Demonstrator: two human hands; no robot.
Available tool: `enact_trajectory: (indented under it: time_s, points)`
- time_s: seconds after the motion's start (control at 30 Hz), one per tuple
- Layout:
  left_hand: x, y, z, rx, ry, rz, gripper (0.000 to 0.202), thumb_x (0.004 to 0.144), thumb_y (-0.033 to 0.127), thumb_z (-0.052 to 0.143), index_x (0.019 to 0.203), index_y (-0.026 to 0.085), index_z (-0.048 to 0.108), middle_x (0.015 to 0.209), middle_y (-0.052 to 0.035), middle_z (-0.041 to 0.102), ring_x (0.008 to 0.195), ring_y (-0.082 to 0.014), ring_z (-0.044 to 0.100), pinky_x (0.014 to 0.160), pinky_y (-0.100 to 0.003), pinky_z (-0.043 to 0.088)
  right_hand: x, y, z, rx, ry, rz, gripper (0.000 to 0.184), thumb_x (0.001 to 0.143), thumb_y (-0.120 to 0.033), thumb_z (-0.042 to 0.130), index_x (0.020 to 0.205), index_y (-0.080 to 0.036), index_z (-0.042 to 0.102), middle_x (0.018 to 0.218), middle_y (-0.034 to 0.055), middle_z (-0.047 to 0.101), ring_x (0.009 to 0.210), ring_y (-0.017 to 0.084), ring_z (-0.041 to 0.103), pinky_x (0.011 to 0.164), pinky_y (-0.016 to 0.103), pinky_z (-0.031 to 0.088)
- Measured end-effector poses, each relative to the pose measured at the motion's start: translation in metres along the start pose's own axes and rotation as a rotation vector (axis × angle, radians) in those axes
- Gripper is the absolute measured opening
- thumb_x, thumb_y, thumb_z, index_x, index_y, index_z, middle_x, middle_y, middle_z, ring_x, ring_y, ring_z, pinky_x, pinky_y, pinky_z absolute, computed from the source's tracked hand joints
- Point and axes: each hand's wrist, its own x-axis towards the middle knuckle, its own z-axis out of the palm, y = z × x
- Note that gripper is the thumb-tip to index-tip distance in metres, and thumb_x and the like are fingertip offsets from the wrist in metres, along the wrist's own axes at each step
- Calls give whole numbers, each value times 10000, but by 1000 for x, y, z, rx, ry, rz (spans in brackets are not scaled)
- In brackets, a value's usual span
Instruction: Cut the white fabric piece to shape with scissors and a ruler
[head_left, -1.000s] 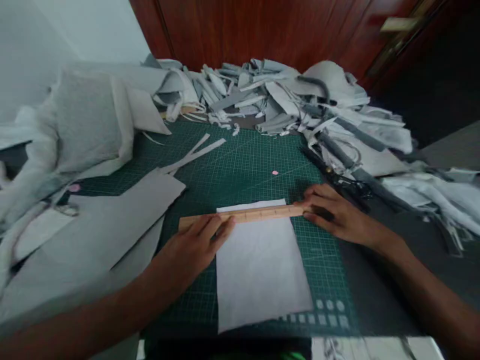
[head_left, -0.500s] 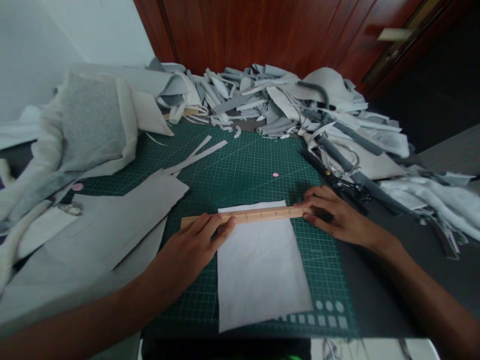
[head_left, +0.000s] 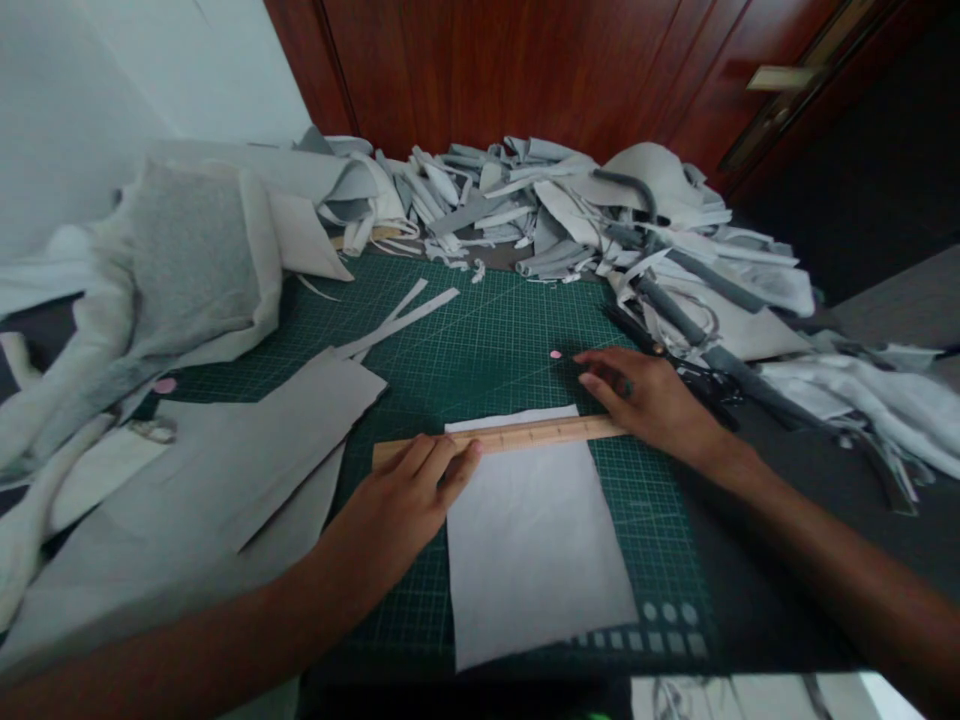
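At the far left, a bundle of cloth [head_left: 195, 250] is slumping over the edge of the mat [head_left: 495, 375], with a pink disc [head_left: 164, 385] lying beside it. Nearer, pale sheets [head_left: 225, 470] are overlapping one another, and two thin strips [head_left: 405, 322] are crossing just beyond them. The left hand [head_left: 409, 490] is pressing on the ruler [head_left: 536, 434] near its left end, fingers lying over the wood and thumb resting by its near edge (bearing down, not clenching). The ruler is running out to the right from under that hand, lying across the far end of the white cloth [head_left: 540, 550], which is spreading toward the person on the mat. Beyond the ruler, a small pink chip [head_left: 556, 354] is lying on the mat, just left of the right hand's fingertips. The right hand [head_left: 637, 390] is hovering with thumb and forefinger parted, grasping nothing visible; its heel is hiding the ruler's right tip, so contact there is unclear. Past it, a black tool [head_left: 705, 380] is lying by heaped scraps [head_left: 750, 330] on the dark table [head_left: 757, 570].
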Motion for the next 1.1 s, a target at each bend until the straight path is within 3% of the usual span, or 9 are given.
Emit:
enact_trajectory:
  time_s: [0.1,0.23,0.5,0.67,0.83,1.0,1.1]
  points:
    - [1,1,0,8,-19,-2,626,850,-100,480,1414,142,603,1201,-94,718,1069,-236,676,877,-330,614,28,-4,14,-118,55,38,253,981,-314,616,1119,-145,744,977,107,777,805,214,713,752,344,538]
    - [3,6,-3,35,-31,-4,571,877,-60,517,1411,118,614,1139,-109,732,1029,-236,694,848,-314,623,45,-3,28,-239,69,86,120,920,-254,687,853,-181,754,818,75,762,706,208,691,674,327,505]
    - [0,17,-4,146,14,-17,445,924,34,575,1355,84,672,1192,-155,739,1049,-233,706,897,-302,623,32,0,29,-219,31,22,105,939,-235,655,889,-186,732,909,85,751,813,224,699,745,343,518]
    - [-5,23,-2,126,5,-42,480,900,16,561,1365,66,668,1279,-187,725,1143,-252,709,954,-306,617,24,-4,26,-150,25,-35,109,947,-218,630,886,-189,716,895,73,736,757,198,680,732,338,530]
    - [-12,34,1,24,-18,-32,487,891,138,562,1315,-80,663,1433,-303,607,1319,-390,614,1055,-424,575,27,-38,28,-8,28,-121,99,956,-215,631,931,-200,725,933,69,757,787,189,687,756,332,543]
    - [-10,37,1,47,17,-50,498,869,136,554,1299,-81,681,1393,-290,643,1282,-400,633,1053,-451,559,38,-91,47,260,-145,-263,97,964,-153,634,944,-170,728,935,47,737,811,143,672,735,266,502]
    - [-10,36,2,34,30,-26,435,855,133,572,1212,-42,749,1378,-294,649,1240,-409,641,1037,-483,544,39,-105,59,284,-215,-252,108,967,-136,630,942,-157,733,925,46,719,804,135,654,719,254,474]
